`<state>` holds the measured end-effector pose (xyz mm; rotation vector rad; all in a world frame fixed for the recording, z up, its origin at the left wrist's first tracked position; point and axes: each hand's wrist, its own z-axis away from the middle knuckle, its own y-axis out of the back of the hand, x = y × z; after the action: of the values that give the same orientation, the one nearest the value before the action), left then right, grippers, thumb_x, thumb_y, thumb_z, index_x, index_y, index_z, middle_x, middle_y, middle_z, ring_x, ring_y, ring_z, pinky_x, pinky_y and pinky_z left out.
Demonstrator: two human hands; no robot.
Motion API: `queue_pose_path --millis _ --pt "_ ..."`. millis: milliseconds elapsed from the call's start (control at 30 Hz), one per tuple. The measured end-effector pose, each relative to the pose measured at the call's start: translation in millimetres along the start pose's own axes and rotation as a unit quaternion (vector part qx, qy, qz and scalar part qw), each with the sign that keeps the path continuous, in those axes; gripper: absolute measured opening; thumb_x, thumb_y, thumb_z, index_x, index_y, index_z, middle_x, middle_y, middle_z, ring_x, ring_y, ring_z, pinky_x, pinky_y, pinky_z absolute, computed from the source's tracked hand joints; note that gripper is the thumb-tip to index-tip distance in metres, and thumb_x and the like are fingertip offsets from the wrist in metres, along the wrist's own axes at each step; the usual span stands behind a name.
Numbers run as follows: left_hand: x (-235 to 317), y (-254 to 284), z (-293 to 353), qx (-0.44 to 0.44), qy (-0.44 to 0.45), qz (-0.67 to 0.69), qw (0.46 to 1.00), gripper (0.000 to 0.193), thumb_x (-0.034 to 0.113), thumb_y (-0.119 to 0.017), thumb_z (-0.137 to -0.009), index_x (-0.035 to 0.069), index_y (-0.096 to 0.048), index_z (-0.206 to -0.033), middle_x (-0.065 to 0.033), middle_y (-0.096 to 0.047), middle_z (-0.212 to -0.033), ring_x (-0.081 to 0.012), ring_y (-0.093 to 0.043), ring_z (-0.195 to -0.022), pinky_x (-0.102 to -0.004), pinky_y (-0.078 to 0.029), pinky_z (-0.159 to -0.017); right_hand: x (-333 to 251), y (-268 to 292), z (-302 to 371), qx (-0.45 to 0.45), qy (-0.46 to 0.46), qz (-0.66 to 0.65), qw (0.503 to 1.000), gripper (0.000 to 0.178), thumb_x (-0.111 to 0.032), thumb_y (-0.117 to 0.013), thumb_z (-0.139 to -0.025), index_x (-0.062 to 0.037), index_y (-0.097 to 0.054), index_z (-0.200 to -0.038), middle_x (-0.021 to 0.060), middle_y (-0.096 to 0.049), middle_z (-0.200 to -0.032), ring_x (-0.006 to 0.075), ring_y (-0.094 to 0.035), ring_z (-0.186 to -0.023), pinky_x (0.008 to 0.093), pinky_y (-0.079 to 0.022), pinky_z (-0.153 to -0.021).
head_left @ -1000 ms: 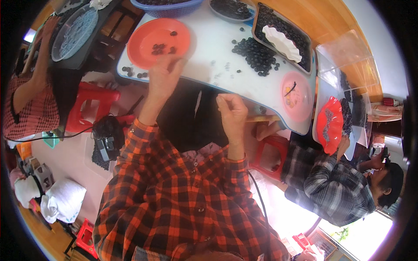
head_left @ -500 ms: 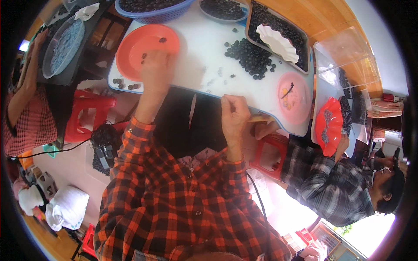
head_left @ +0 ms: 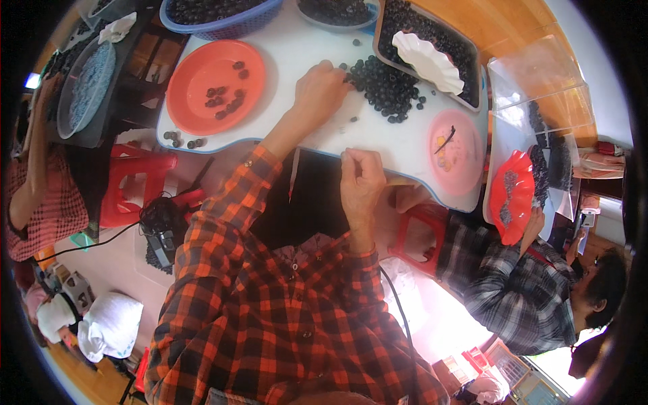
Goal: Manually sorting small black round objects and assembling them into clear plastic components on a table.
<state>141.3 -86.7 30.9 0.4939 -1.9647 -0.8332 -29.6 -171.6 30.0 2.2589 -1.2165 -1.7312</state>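
Note:
My left hand (head_left: 320, 93) reaches across the white table to the left edge of a loose pile of small black bead-like pieces (head_left: 388, 91). Its fingers are curled, and the fingertips at the pile are partly hidden. My right hand (head_left: 362, 172) is held at the table's front edge with thumb and fingers closed together; whatever may be between them does not show. On the left stands an orange bowl (head_left: 182, 81) with several dark round pieces (head_left: 214, 98) in it. A few more pieces (head_left: 196, 143) lie between the bowl and the front edge.
A blue basket (head_left: 223, 28) and a tray (head_left: 478, 94) of black pieces stand at the back, a white scalloped dish (head_left: 428, 62) across the tray. To the right is a pink plate (head_left: 442, 125). A co-worker (head_left: 520, 297) sits at right near a red dish (head_left: 511, 196); another person's arm shows at left.
My left hand has moved right from over the orange bowl to the black pile, uncovering the pieces in the bowl. My right hand stays nearly still. The view has shifted slightly.

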Motion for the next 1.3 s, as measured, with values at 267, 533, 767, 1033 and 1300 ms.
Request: queue_pose_path --millis 267,533,767,1033,1300 --pt "-1.1 10.9 7.3 -0.055 -0.023 -0.054 0.997 0.017 0.017 -0.071 -0.082 0.002 -0.071 -0.091 -0.0142 -0.061 -0.088 -0.0326 -0.064 -0.083 -0.0421 -0.052 -0.071 0.9 -2.7 0.9 0.002 -0.002 -0.009 1.000 0.005 -0.002 -0.069 -0.088 -0.0002 -0.065 -0.090 0.0108 -0.060 -0.085 0.0196 -0.059 -0.066 0.0303 -0.049 -0.060" --pt "-8.4 34.6 38.5 -0.047 0.042 0.118 0.991 0.019 0.011 -0.066 -0.091 0.000 -0.067 -0.107 -0.0117 -0.066 -0.099 -0.0215 -0.067 -0.085 -0.0338 -0.055 -0.074 -4.4 -6.0 -1.3 0.001 0.015 0.030 0.999 0.007 -0.002 -0.068 -0.087 -0.0005 -0.064 -0.094 0.0125 -0.061 -0.087 0.0259 -0.062 -0.072 0.0343 -0.051 -0.063" --pt "-3.0 59.1 75.5 -0.054 0.179 0.646 0.740 0.026 0.005 -0.060 -0.096 -0.004 -0.061 -0.120 -0.0132 -0.066 -0.108 -0.0150 -0.065 -0.087 -0.0280 -0.057 -0.078 5.7 -13.7 -21.7 0.023 0.021 0.085 0.996 0.016 -0.003 -0.061 -0.090 -0.0022 -0.066 -0.105 0.0158 -0.060 -0.097 0.0324 -0.064 -0.082 0.0389 -0.052 -0.070" --pt "4.3 64.8 104.3 -0.061 0.210 0.749 0.625 0.031 0.003 -0.058 -0.097 -0.005 -0.058 -0.127 -0.0152 -0.065 -0.113 -0.0167 -0.066 -0.092 -0.0314 -0.057 -0.085 7.7 -20.8 -35.0 0.002 0.031 0.135 0.990 0.023 -0.005 -0.059 -0.092 -0.0052 -0.067 -0.114 0.0134 -0.059 -0.102 0.0292 -0.064 -0.083 0.0388 -0.052 -0.071" --pt "5.9 57.2 126.4 -0.074 0.224 0.808 0.541 0.033 0.002 -0.053 -0.099 -0.006 -0.054 -0.131 -0.0208 -0.064 -0.116 -0.0181 -0.067 -0.093 -0.0298 -0.061 -0.084 12.7 -25.4 -37.3 -0.011 0.031 0.151 0.988 0.022 -0.008 -0.063 -0.090 -0.0072 -0.070 -0.111 0.0118 -0.059 -0.102 0.0276 -0.063 -0.085 0.0381 -0.052 -0.072"
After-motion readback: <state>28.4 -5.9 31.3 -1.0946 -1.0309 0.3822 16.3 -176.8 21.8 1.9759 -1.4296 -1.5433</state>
